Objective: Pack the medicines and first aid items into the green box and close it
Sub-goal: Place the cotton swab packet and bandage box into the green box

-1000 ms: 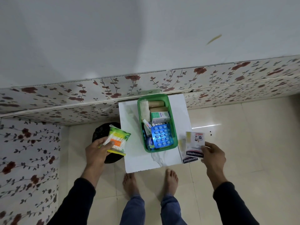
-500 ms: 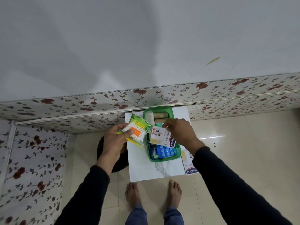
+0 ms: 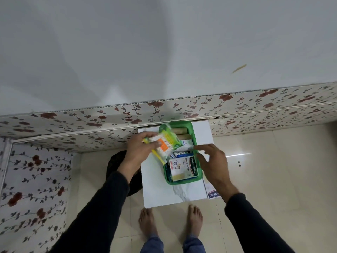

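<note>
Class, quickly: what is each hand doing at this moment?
Left hand: closed on the cotton swab packet, above the green box.
Right hand: open, fingers spread, holding nothing.

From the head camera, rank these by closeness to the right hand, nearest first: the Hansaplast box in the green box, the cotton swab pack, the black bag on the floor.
1. Hansaplast box, in the green box, just left of the right hand.
2. Cotton swab pack, held in the left hand above the box's far-left corner.
3. Black bag, on the floor beyond the left arm.
</note>
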